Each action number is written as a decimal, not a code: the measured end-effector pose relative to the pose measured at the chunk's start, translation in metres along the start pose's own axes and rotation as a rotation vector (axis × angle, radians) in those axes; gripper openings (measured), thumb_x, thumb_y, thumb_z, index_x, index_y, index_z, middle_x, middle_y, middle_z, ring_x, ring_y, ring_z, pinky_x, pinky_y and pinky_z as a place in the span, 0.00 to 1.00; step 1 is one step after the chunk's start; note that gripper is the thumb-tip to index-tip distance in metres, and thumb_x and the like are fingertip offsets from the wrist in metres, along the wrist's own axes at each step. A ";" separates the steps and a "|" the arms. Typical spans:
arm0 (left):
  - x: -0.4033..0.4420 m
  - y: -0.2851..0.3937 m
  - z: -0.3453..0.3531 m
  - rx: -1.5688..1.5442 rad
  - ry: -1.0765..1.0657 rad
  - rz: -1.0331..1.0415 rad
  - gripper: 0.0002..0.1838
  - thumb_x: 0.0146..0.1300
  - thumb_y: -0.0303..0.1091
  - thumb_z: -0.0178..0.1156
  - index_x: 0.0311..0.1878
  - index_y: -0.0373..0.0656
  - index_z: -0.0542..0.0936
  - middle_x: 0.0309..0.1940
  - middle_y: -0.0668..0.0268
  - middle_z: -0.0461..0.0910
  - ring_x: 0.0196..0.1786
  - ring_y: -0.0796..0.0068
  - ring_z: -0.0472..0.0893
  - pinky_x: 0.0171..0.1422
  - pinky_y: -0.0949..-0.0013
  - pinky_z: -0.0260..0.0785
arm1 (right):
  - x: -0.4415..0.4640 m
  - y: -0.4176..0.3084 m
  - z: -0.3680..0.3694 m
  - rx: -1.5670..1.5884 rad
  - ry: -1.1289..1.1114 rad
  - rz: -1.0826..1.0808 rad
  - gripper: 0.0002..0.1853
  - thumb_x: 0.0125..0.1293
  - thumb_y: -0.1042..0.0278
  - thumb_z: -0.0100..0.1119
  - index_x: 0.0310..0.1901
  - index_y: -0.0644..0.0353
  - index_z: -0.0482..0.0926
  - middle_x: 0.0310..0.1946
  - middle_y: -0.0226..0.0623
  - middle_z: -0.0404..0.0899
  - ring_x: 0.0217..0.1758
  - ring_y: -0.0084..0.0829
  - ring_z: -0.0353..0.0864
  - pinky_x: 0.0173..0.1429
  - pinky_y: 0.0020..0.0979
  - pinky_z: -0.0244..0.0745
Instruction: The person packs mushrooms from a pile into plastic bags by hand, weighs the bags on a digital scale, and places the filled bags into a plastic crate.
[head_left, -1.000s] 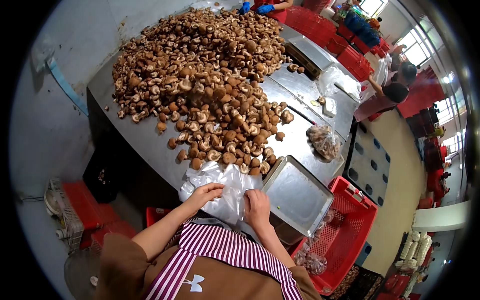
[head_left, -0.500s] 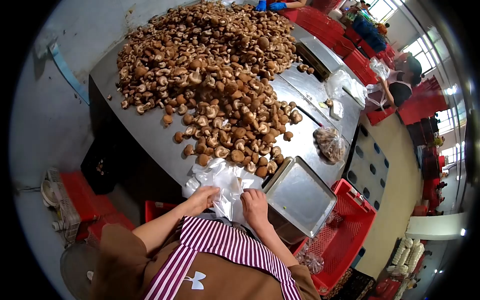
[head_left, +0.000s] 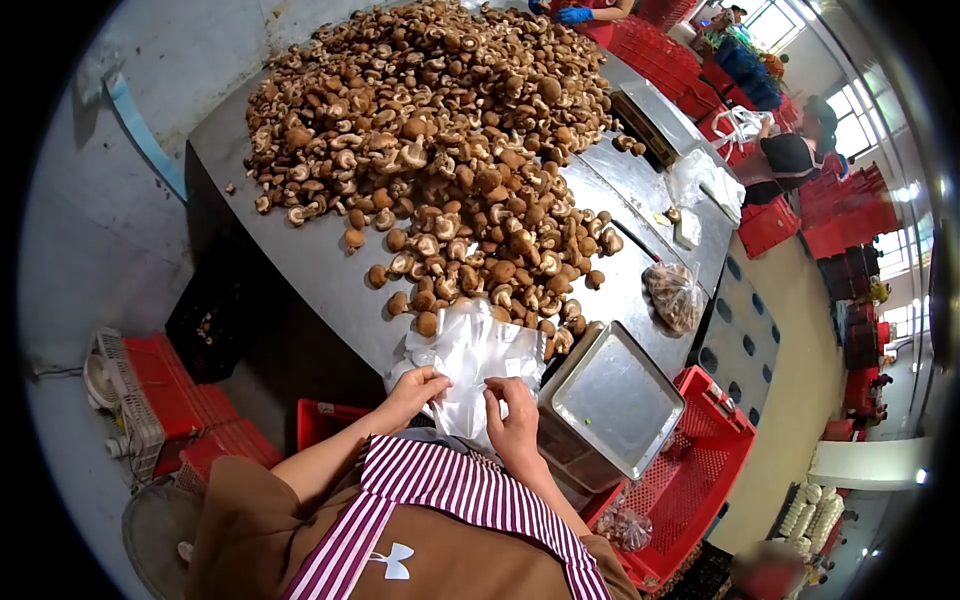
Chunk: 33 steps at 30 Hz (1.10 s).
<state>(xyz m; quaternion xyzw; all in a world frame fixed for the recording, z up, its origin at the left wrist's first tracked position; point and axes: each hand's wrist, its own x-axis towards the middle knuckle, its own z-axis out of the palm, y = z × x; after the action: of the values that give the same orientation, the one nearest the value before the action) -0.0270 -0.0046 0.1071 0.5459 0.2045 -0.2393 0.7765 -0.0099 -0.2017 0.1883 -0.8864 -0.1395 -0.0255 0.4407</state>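
A clear plastic bag (head_left: 468, 355) lies spread at the table's near edge, against the front of a large heap of brown mushrooms (head_left: 440, 150). My left hand (head_left: 415, 392) pinches the bag's left side between thumb and fingers. On the other side, my right hand (head_left: 513, 415) has its thumb and fingertips closed on the plastic. No mushrooms can be made out inside the bag. Just right of my right hand stands a scale with a metal tray (head_left: 618, 400), bare but for a small yellow-green speck.
A filled bag of mushrooms (head_left: 673, 298) rests on the steel table (head_left: 330, 290), right of the heap. Below the scale, a red crate (head_left: 700, 455) holds bagged mushrooms. Another scale (head_left: 660, 115) stands farther back. A person's blue-gloved hand (head_left: 574, 15) is at the far side.
The bag has been spread flatter and wider between my hands. My view has shifted slightly, and the co-worker at the right has bent and turned.
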 end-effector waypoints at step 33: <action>-0.038 0.019 -0.064 0.826 0.381 0.414 0.31 0.58 0.37 0.67 0.65 0.43 0.71 0.63 0.57 0.70 0.67 0.58 0.70 0.69 0.53 0.66 | 0.047 -0.004 0.010 0.903 -0.256 0.738 0.07 0.77 0.62 0.51 0.41 0.54 0.72 0.24 0.29 0.73 0.20 0.19 0.66 0.23 0.22 0.60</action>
<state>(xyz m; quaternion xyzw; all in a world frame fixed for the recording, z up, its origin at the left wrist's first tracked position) -0.0495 0.0665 0.1227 0.8710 0.1179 -0.0371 0.4754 0.0332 -0.1807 0.1933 -0.5971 0.1287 0.2984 0.7334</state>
